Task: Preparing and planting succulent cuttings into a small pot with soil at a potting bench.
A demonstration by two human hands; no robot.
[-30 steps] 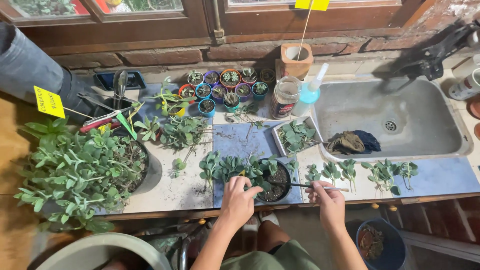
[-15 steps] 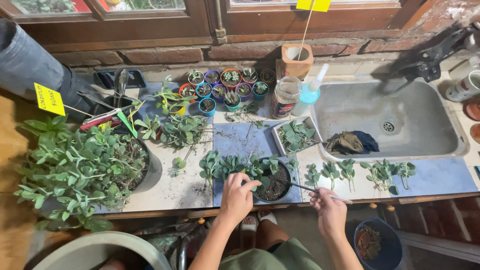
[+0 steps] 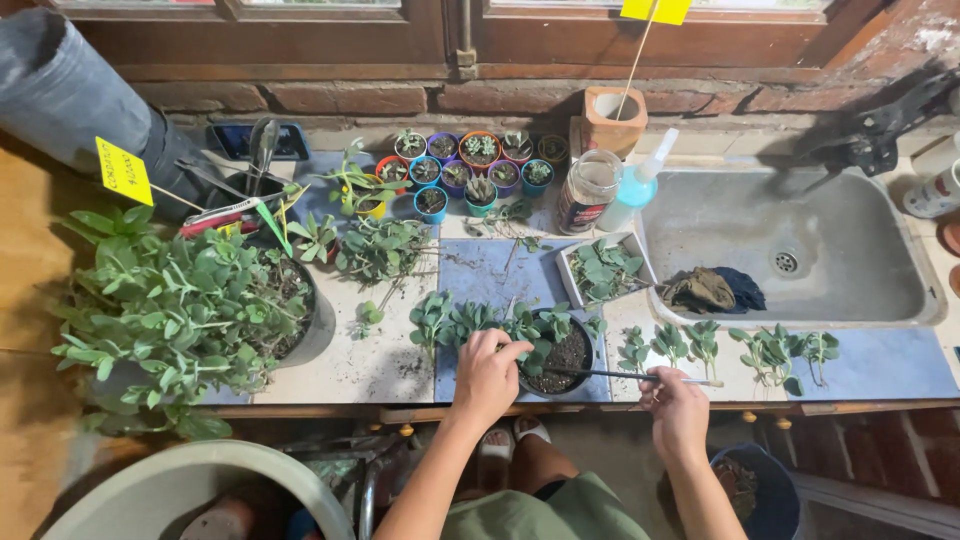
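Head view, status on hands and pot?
Left hand steadies cutting at black pot. Right hand grips thin stick, tip in soil. Loose cuttings lie alongside.

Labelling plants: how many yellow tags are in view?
2: one yellow tag at the left above the big leafy plant, one at the top edge over the terracotta pot. Leaves may hide more.

Soft, even light covers the pale tiled counter point(image 3: 350, 370); shadows are faint, the far right corner is dim, edges bow outward, and focus is sharp throughout
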